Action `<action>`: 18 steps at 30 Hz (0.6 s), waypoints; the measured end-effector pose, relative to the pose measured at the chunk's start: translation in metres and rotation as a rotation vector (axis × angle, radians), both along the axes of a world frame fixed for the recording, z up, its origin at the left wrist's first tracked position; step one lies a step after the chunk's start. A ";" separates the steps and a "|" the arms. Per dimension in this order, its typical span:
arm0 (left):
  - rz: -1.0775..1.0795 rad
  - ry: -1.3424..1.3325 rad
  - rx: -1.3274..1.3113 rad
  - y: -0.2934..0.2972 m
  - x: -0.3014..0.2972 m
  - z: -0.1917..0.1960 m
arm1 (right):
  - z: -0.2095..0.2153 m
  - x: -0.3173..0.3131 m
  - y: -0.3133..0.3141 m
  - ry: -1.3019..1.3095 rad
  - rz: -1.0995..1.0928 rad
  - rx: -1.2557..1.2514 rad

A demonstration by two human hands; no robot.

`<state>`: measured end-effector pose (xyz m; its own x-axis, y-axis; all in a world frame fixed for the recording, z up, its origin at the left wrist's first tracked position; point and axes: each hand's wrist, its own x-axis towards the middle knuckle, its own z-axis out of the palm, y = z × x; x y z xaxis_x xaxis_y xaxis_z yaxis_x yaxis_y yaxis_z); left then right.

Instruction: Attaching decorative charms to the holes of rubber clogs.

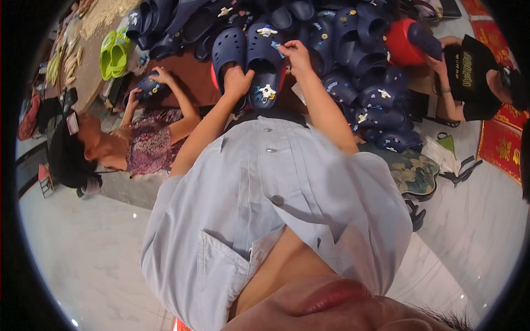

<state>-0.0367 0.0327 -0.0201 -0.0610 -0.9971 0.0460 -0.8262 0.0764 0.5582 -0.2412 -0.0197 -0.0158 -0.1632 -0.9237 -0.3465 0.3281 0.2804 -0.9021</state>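
A pair of navy clogs stands toe-up in front of me: the left clog (227,48) and the right clog (264,62), with red edges showing behind them. My left hand (238,83) reaches into the left clog's opening, fingers partly hidden inside, thumb against the right clog's side. White cartoon-figure charms sit on the right clog, one near its toe (267,31) and one at its heel (267,92). Beside the upper part of that clog, my right hand (298,57) pinches a small blue charm (277,49) between thumb and fingers.
Several navy clogs (375,55) are heaped at the far side and right of the brown table (207,83). Green clogs (115,54) lie at left. A person at left holds a navy clog (149,87); another at right holds a clog (424,41) by a red object (398,43).
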 end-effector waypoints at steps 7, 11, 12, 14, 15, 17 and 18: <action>0.028 -0.024 0.005 0.002 -0.004 0.005 | 0.024 -0.001 -0.003 -0.067 0.021 0.265; -0.016 -0.015 0.058 -0.004 -0.005 0.004 | 0.019 -0.004 -0.013 0.074 0.046 0.209; -0.017 -0.021 0.043 -0.003 -0.003 0.001 | 0.026 -0.001 -0.014 0.057 0.058 0.235; -0.014 -0.025 0.026 -0.004 0.000 -0.004 | 0.033 0.003 -0.017 0.042 0.072 0.259; -0.021 -0.023 0.036 -0.004 -0.001 -0.002 | 0.032 0.000 -0.020 0.055 0.092 0.299; -0.033 -0.017 0.041 -0.006 -0.003 0.002 | 0.029 -0.005 -0.023 0.071 0.105 0.336; -0.012 0.004 0.046 -0.003 -0.002 0.003 | 0.029 -0.003 -0.021 0.075 0.097 0.326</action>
<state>-0.0390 0.0295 -0.0171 -0.0731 -0.9973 0.0000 -0.8228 0.0604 0.5651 -0.2441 -0.0406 0.0129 -0.1163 -0.7790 -0.6161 0.2218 0.5843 -0.7806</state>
